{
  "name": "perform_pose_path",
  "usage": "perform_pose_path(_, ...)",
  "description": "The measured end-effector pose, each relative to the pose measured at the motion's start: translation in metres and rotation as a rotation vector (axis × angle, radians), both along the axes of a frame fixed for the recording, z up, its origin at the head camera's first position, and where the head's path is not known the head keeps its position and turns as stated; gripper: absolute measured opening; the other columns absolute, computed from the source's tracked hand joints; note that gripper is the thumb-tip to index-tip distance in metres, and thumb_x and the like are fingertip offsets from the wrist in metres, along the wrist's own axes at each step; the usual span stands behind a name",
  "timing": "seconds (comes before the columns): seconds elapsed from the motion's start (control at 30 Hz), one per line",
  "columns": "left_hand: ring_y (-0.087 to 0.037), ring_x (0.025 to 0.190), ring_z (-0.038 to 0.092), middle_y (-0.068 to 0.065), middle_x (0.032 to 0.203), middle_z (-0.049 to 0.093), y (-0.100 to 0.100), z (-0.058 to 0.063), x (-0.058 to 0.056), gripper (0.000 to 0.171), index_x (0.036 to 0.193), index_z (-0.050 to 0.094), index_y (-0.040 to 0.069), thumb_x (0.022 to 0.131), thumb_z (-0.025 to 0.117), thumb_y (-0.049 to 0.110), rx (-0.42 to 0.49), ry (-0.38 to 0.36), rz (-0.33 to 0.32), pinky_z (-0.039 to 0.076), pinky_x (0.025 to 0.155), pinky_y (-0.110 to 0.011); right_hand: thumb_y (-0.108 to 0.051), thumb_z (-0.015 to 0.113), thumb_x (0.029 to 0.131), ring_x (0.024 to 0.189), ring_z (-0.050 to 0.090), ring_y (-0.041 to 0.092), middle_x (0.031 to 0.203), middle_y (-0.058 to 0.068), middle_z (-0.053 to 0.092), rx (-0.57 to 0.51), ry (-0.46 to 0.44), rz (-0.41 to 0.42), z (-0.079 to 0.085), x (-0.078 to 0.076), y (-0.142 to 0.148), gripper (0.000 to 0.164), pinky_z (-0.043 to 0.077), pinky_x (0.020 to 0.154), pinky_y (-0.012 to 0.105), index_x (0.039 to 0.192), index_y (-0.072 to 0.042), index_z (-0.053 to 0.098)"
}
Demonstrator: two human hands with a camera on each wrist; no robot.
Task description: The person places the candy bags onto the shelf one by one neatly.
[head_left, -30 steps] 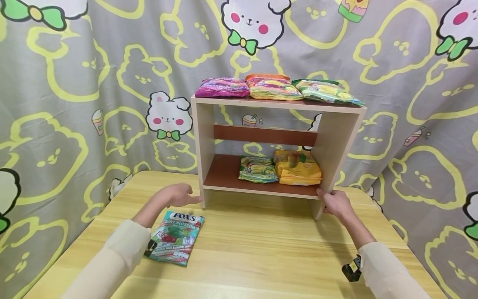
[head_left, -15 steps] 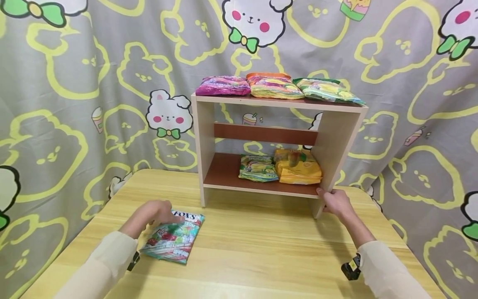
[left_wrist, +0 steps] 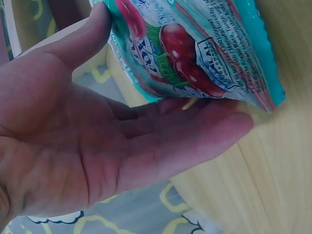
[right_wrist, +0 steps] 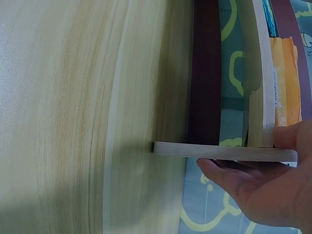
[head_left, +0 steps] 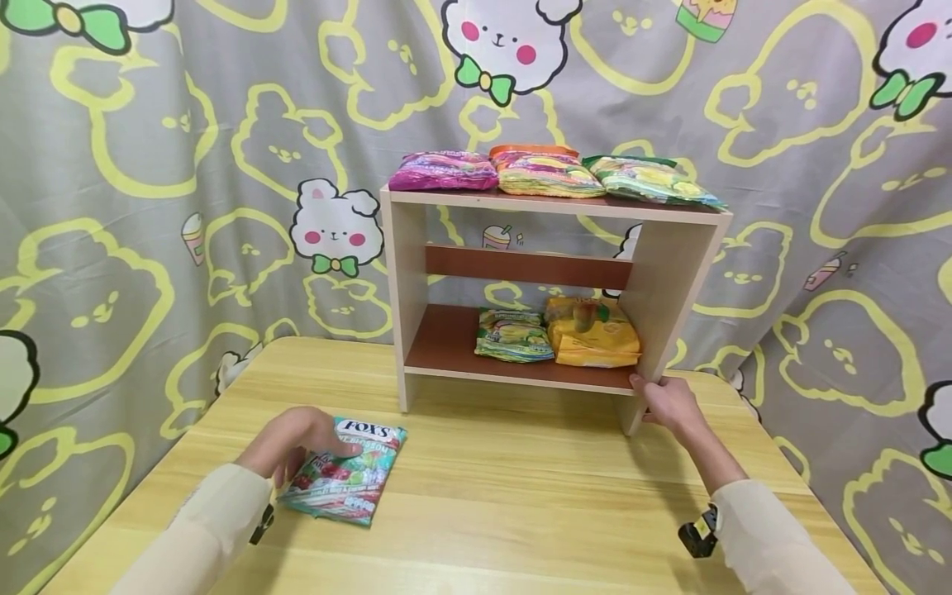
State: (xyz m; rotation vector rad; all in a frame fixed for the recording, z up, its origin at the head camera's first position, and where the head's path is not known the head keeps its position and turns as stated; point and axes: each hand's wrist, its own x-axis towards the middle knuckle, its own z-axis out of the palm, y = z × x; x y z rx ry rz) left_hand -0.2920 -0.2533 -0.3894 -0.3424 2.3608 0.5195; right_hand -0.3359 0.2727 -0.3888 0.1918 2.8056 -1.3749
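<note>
A teal FOX'S candy bag (head_left: 353, 483) lies flat on the table, left of a small two-tier shelf (head_left: 513, 380). My left hand (head_left: 308, 438) is at the bag's upper left: the thumb lies over its face, the fingers along its left edge. Seen from the left wrist, those fingers are nearly straight beside the bag (left_wrist: 187, 53), and the palm holds nothing. With the thumb in front and fingers on the outer face, my right hand (head_left: 673, 405) grips the shelf's right side panel (right_wrist: 224, 151) low down. Part of that hand is hidden behind the panel.
Three candy bags rest on the shelf top: purple (head_left: 444, 172), orange (head_left: 549, 173) and green-white (head_left: 654, 180). On the lower board are a green bag (head_left: 513, 337) and a yellow bag (head_left: 595, 337). A patterned curtain (head_left: 253, 165) hangs behind the wooden table (head_left: 483, 512).
The left hand has left the shelf's left leg and come down and left onto the teal bag. The right hand has stayed on the shelf panel.
</note>
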Motion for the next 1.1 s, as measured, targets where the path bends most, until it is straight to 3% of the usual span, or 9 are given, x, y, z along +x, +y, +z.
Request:
perform_pose_path(0.13, -0.058, 0.101, 0.064, -0.047, 0.109, 0.058, -0.001, 0.000, -0.003, 0.099, 0.133, 0.040, -0.022, 0.087, 0.072, 0.060, 0.013, -0.007, 0.018, 0.058, 0.086, -0.061, -0.043, 0.045, 0.104, 0.110, 0.067, 0.042, 0.135, 0.039, 0.053, 0.002, 0.003, -0.003, 0.000, 0.000, 0.000, 0.067, 0.061, 0.086, 0.044, 0.133, 0.017, 0.053)
perform_pose_path(0.23, -0.059, 0.102, 0.062, -0.046, 0.113, 0.056, -0.002, -0.001, -0.004, 0.102, 0.133, 0.040, -0.023, 0.085, 0.073, 0.061, 0.005, 0.038, -0.002, 0.057, 0.087, -0.062, -0.044, 0.045, 0.105, 0.112, 0.066, 0.043, 0.135, 0.038, 0.053, 0.002, 0.003, 0.004, 0.000, -0.001, -0.001, 0.067, 0.061, 0.086, 0.043, 0.133, 0.017, 0.053)
perform_pose_path(0.3, -0.055, 0.100, 0.064, -0.041, 0.113, 0.059, -0.002, -0.002, -0.006, 0.099, 0.132, 0.043, -0.022, 0.085, 0.073, 0.061, -0.015, 0.093, -0.058, 0.058, 0.086, -0.060, -0.044, 0.045, 0.105, 0.113, 0.066, 0.043, 0.136, 0.039, 0.052, 0.004, 0.001, 0.006, 0.000, 0.000, -0.001, 0.067, 0.061, 0.086, 0.043, 0.133, 0.017, 0.053)
perform_pose_path(0.47, -0.032, 0.094, 0.064, -0.018, 0.102, 0.064, -0.001, 0.000, -0.012, 0.075, 0.121, 0.059, -0.012, 0.087, 0.076, 0.052, -0.065, 0.263, -0.191, 0.058, 0.087, -0.052, -0.043, 0.044, 0.105, 0.115, 0.065, 0.044, 0.138, 0.040, 0.049, 0.001, -0.008, 0.004, 0.001, 0.000, -0.001, 0.069, 0.061, 0.087, 0.043, 0.137, 0.018, 0.049)
perform_pose_path(0.67, -0.027, 0.086, 0.060, -0.013, 0.092, 0.062, 0.004, 0.007, -0.015, 0.053, 0.108, 0.061, -0.008, 0.084, 0.083, 0.035, -0.033, 0.407, -0.215, 0.057, 0.084, -0.047, -0.044, 0.044, 0.105, 0.114, 0.066, 0.044, 0.139, 0.041, 0.049, 0.005, -0.011, 0.006, 0.000, 0.000, 0.001, 0.070, 0.061, 0.088, 0.043, 0.137, 0.017, 0.049)
perform_pose_path(0.93, -0.027, 0.095, 0.063, -0.018, 0.110, 0.068, 0.012, 0.018, -0.017, 0.064, 0.132, 0.059, -0.010, 0.083, 0.084, 0.023, 0.023, 0.449, -0.225, 0.056, 0.090, -0.050, -0.046, 0.043, 0.105, 0.106, 0.070, 0.040, 0.139, 0.040, 0.049, 0.018, -0.013, 0.008, 0.000, 0.000, 0.001, 0.070, 0.061, 0.088, 0.044, 0.138, 0.016, 0.049)
perform_pose_path(1.1, -0.028, 0.099, 0.062, -0.022, 0.119, 0.068, 0.018, 0.025, -0.016, 0.067, 0.134, 0.059, -0.009, 0.081, 0.085, 0.021, 0.022, 0.504, -0.275, 0.056, 0.092, -0.050, -0.045, 0.043, 0.105, 0.100, 0.072, 0.036, 0.139, 0.041, 0.048, 0.022, -0.010, 0.010, 0.000, 0.000, 0.001, 0.071, 0.061, 0.088, 0.044, 0.139, 0.017, 0.048)
